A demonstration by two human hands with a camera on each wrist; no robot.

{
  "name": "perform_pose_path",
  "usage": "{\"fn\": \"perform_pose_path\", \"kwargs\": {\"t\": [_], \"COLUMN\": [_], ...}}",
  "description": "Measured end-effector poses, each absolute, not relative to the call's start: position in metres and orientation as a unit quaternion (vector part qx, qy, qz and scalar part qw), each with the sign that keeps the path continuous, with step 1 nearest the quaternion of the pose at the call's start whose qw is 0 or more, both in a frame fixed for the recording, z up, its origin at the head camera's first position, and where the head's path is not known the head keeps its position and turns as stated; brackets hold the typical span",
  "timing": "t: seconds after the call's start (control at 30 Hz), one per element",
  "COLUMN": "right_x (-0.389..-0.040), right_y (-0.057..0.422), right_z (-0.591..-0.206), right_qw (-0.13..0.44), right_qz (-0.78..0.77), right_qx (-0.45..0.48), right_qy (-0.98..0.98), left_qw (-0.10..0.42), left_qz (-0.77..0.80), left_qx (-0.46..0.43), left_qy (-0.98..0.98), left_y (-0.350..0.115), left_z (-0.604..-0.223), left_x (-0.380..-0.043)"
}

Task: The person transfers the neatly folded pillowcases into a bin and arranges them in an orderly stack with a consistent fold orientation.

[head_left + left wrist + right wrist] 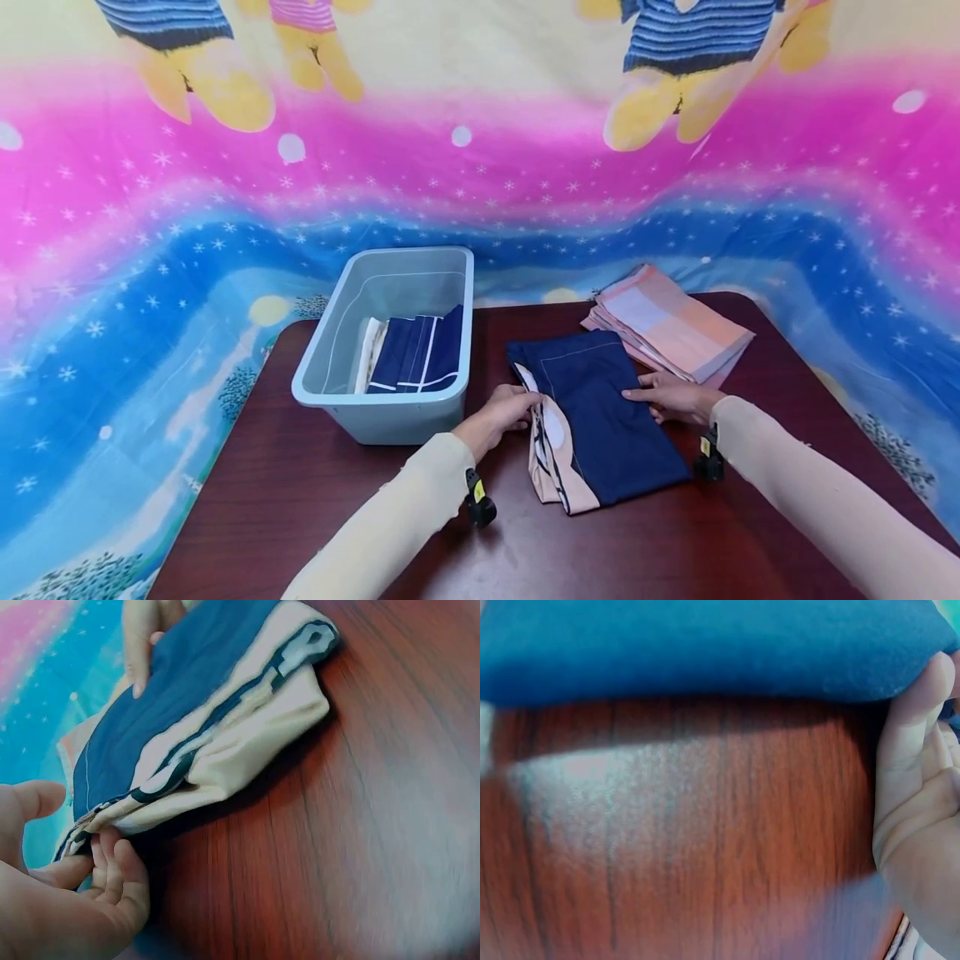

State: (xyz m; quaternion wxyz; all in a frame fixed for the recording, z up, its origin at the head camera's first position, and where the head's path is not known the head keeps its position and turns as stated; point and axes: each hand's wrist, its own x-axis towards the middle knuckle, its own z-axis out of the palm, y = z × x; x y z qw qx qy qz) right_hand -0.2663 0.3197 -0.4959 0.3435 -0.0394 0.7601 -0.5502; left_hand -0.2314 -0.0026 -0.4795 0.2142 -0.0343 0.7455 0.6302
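Observation:
A folded navy cloth with a peach, white and black patterned inner side lies on the table, its layered edge facing left. My left hand grips that layered edge; in the left wrist view its fingers curl in under the layers, and the thumb stands apart from the fabric. On the opposite side my right hand pinches the cloth's right edge. The right wrist view shows the right thumb against the navy edge; the other fingertips are partly hidden.
A grey-blue plastic bin stands at the back left, holding folded navy and white cloths. Behind my right hand lies a folded pink and peach checked cloth. The dark wooden table backs onto a printed fabric hanging.

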Motion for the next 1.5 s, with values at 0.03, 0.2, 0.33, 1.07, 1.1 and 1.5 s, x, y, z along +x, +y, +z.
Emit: {"fn": "perform_pose_path", "kwargs": {"t": [0.03, 0.2, 0.33, 1.07, 1.1, 1.5], "right_x": [-0.266, -0.266, -0.265, -0.266, -0.266, -0.264], "right_y": [0.320, 0.321, 0.321, 0.328, 0.329, 0.332], "right_z": [-0.496, -0.495, -0.496, -0.494, -0.494, -0.490], "right_qw": [0.344, 0.346, 0.348, 0.366, 0.370, 0.394], "right_qz": [-0.551, -0.551, -0.553, -0.555, -0.556, -0.552], "right_qx": [-0.039, -0.043, -0.044, -0.061, -0.065, -0.073], "right_qy": [0.760, 0.758, 0.756, 0.744, 0.741, 0.731], "left_qw": [0.210, 0.175, 0.146, 0.255, 0.255, 0.252], "left_qz": [0.619, 0.540, 0.468, 0.503, 0.504, 0.538], "left_qx": [-0.016, 0.080, 0.112, 0.115, 0.112, 0.091], "left_qy": [0.756, 0.820, 0.864, 0.818, 0.818, 0.799], "left_y": [-0.002, -0.002, -0.005, -0.025, -0.025, -0.023], "left_z": [-0.479, -0.477, -0.477, -0.481, -0.481, -0.485], "left_x": [-0.231, -0.226, -0.227, -0.247, -0.247, -0.246]}}
